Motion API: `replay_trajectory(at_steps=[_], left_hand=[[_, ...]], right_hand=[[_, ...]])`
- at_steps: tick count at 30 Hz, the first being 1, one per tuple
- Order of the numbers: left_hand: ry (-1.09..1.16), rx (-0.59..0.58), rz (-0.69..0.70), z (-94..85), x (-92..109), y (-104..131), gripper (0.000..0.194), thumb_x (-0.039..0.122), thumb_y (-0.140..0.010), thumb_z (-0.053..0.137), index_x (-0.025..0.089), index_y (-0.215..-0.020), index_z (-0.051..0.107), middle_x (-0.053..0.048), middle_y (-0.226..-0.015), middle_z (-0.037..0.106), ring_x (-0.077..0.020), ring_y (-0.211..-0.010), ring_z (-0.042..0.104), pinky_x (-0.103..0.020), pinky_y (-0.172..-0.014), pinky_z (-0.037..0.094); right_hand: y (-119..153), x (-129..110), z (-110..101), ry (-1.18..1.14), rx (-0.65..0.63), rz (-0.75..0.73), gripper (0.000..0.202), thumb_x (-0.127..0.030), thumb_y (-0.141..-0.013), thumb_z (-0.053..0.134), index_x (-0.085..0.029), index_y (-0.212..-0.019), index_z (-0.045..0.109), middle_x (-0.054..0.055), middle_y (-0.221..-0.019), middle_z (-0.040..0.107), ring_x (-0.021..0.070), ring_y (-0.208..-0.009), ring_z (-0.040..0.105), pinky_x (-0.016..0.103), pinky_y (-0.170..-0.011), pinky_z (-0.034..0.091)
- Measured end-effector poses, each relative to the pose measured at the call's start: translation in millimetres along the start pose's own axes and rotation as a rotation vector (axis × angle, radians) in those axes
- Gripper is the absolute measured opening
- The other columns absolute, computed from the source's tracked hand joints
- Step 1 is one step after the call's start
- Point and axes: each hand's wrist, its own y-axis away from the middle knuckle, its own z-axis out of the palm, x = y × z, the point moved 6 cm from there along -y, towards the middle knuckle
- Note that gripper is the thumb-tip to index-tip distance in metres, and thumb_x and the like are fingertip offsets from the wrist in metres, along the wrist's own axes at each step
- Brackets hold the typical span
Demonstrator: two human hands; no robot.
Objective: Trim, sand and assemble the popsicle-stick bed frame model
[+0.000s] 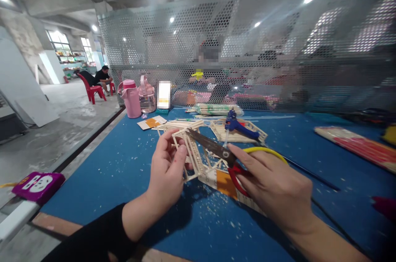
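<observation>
My left hand (168, 167) is closed around a small frame of thin wooden sticks (192, 152), held tilted above the blue table. In my right hand (275, 185) is a pair of scissors (213, 146) with one red and one yellow handle. The blade tips touch or lie very near the top edge of the stick frame. Beneath the hands is a white and orange card (226, 183), with more joined sticks over it. Behind the scissors, a blue glue gun (239, 126) rests on a flat stick panel (216, 130).
Bundled sticks (216, 109) lie near the perforated metal screen (173, 51). A pink flask (132, 99), a clear jug (147, 99) and a lit phone (163, 95) stand back left. A packet (355, 146) lies right. A purple power strip (38, 187) is at the left edge.
</observation>
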Motion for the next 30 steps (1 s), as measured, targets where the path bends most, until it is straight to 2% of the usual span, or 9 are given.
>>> replay_trajectory(at_steps=[18, 27, 30], left_hand=[[0.001, -0.007, -0.023, -0.1, -0.7, -0.1, 0.029, 0.026, -0.083, 0.055, 0.023, -0.111, 0.048, -0.002, -0.089, 0.051, -0.0107, -0.071, 0.052, -0.017, -0.051, 0.051], [-0.015, 0.000, -0.023, -0.3, -1.3, -1.0, 0.031, 0.027, -0.083, 0.056, 0.024, -0.112, 0.047, -0.002, -0.090, 0.051, -0.0110, -0.072, 0.053, -0.017, -0.051, 0.049], [-0.012, -0.004, -0.011, 0.4, -1.1, -0.8, 0.029, 0.027, -0.083, 0.056, 0.024, -0.110, 0.047, -0.002, -0.088, 0.052, -0.0107, -0.070, 0.053, -0.017, -0.051, 0.050]], right_hand=[[1.0, -0.9, -1.0, 0.004, -0.009, -0.013, 0.030, -0.021, -0.088, 0.050, -0.015, -0.114, 0.063, 0.005, -0.081, 0.069, 0.0167, -0.073, 0.063, 0.025, -0.058, 0.041], [2.7, -2.5, -1.1, -0.017, -0.044, -0.027, 0.033, -0.021, -0.088, 0.047, -0.017, -0.117, 0.061, 0.001, -0.069, 0.064, 0.0148, -0.063, 0.060, 0.025, -0.055, 0.037], [1.8, -4.0, 0.0, -0.027, -0.035, -0.013, 0.033, -0.019, -0.087, 0.048, -0.016, -0.116, 0.061, 0.002, -0.072, 0.066, 0.0142, -0.065, 0.061, 0.024, -0.056, 0.038]])
